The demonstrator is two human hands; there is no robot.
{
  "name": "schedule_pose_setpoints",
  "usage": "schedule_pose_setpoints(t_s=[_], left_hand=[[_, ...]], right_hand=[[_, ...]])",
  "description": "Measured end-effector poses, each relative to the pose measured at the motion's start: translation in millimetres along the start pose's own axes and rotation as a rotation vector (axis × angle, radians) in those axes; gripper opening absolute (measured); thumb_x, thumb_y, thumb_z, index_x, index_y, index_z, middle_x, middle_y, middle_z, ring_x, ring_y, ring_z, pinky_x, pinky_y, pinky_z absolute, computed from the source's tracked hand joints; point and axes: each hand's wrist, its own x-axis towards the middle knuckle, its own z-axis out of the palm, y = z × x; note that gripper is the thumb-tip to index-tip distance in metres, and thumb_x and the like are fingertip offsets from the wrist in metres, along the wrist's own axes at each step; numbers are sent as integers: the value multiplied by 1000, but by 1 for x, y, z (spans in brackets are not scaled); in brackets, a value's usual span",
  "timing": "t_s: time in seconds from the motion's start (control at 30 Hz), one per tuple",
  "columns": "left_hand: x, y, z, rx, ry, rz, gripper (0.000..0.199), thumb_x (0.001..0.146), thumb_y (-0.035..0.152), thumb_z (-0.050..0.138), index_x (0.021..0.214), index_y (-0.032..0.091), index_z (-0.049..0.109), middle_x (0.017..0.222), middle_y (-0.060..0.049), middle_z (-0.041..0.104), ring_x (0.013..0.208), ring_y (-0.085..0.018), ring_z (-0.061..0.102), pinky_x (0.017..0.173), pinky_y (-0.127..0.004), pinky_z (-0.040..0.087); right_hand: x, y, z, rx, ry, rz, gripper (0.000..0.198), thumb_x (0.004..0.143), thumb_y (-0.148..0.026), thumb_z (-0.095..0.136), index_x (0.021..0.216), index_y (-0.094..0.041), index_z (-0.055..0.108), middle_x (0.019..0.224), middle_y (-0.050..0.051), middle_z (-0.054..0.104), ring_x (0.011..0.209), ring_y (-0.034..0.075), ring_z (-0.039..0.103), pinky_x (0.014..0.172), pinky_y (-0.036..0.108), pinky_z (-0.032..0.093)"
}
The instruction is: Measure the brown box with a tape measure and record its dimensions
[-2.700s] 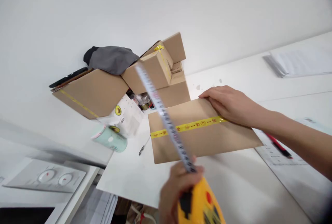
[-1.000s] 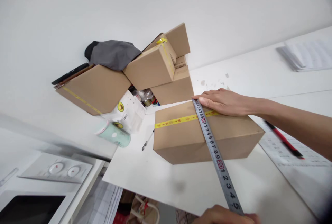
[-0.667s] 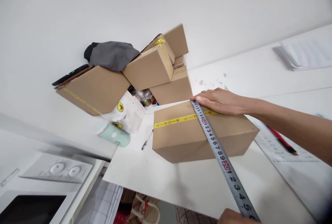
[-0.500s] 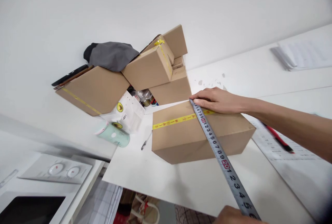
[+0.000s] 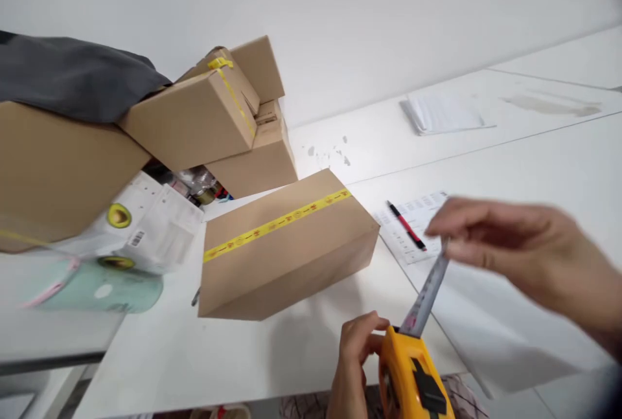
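Observation:
A yellow tape measure [image 5: 413, 370] is gripped by my left hand [image 5: 357, 361] at the bottom of the view. Out of its case runs a short length of silver blade, and my right hand [image 5: 519, 254] pinches the blade's end between thumb and fingers. That hand is slightly blurred. To the left of both hands, apart from them, a closed cardboard box [image 5: 286, 244] with yellow printed tape along its top rests on the white table.
Stacked cardboard boxes [image 5: 194, 124] and a dark grey cloth [image 5: 72, 76] stand at the back left. Near them are an avocado-print package [image 5: 155, 225] and a mint-green container [image 5: 116, 286]. A red and black pen [image 5: 407, 226] lies on printed paper; more papers [image 5: 442, 111] lie behind.
My right hand has left the box with the blade's end and moved right. Most of the blade has drawn back into the case, which now shows. The view has shifted right.

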Motion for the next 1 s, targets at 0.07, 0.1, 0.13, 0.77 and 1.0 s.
schedule_pose_setpoints(t_s=[0.07, 0.1, 0.13, 0.77, 1.0], left_hand=[[11, 1, 9, 98, -12, 56, 78, 78, 59, 77, 144, 27, 48, 142, -13, 53, 124, -31, 58, 106, -41, 45], [17, 3, 14, 142, -20, 52, 84, 72, 50, 85, 143, 26, 48, 143, -13, 52, 129, -32, 54, 108, -40, 43], [23, 6, 19, 180, -26, 23, 91, 64, 39, 91, 143, 27, 48, 145, -12, 51, 132, -33, 52, 109, -39, 43], [160, -2, 62, 887, -379, 197, 67, 64, 23, 74, 129, 15, 58, 121, -15, 54, 115, -33, 55, 103, -48, 50], [183, -8, 68, 730, -367, 319, 65, 74, 50, 77, 126, 16, 60, 124, -13, 63, 122, -32, 54, 110, -49, 45]], right_hand=[[-33, 13, 5, -31, -130, 34, 10, 83, -35, 78, 93, -33, 79, 86, 3, 74, 76, 19, 70, 61, 29, 60], [-43, 18, 6, -68, -195, 53, 11, 86, -36, 75, 96, -32, 78, 89, 3, 74, 80, 19, 70, 65, 30, 60], [-48, 23, 4, -115, -231, 74, 13, 88, -37, 73, 98, -31, 77, 92, 4, 75, 83, 19, 70, 69, 30, 59], [67, 144, -50, -306, -266, 279, 35, 96, -32, 42, 116, -20, 68, 96, 8, 78, 93, 24, 72, 83, 39, 54], [64, 157, -68, 192, 134, 301, 42, 75, -50, 82, 96, -24, 57, 81, 3, 75, 82, 21, 70, 79, 36, 52]])
